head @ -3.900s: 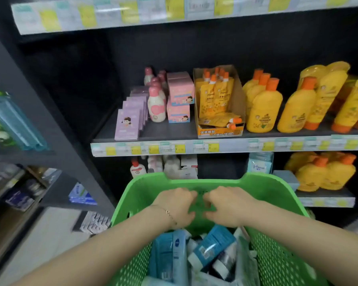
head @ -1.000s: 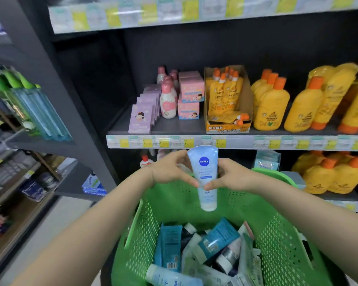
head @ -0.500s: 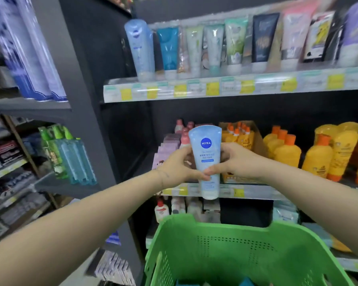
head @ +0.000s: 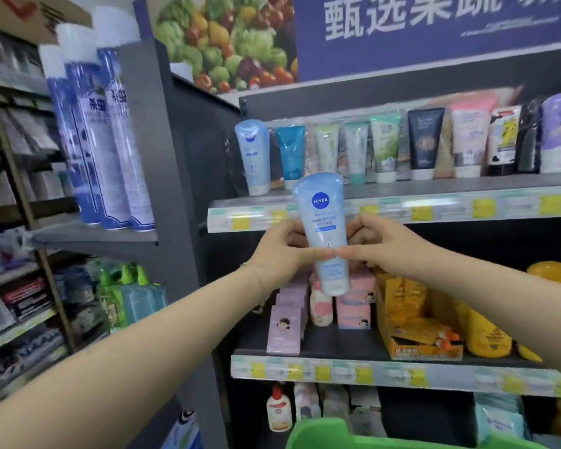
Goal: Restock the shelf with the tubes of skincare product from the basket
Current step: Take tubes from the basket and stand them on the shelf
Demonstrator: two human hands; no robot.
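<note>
- At the very bottom, the rim of the green basket (head: 318, 432) is showing just below my arms.
- My left hand (head: 280, 251) and my right hand (head: 381, 246) are both gripping the pale blue Nivea tube (head: 321, 218) around its middle. My fingers are curling behind it, and the two thumb tips are nearly meeting on its front.
- The tube is standing upright in the air, with the cap down and the flat crimped end up. Its top is overlapping the price strip of the upper shelf (head: 450, 207).
- Behind my hands, pink boxes (head: 353, 314), lilac boxes (head: 285, 325) and a yellow carton (head: 425, 351) are standing on the middle shelf (head: 337, 341).
- On the upper shelf, a row of tubes is standing cap down. A matching pale blue tube (head: 253, 157) is sitting at the left end, and a teal tube (head: 290, 153) is standing just beside it.
- Far to the left, tall blue-and-white spray cans (head: 110, 140) are standing on a neighbouring shelf.
- Above everything, a blue sign with vegetables (head: 227, 37) is showing.
</note>
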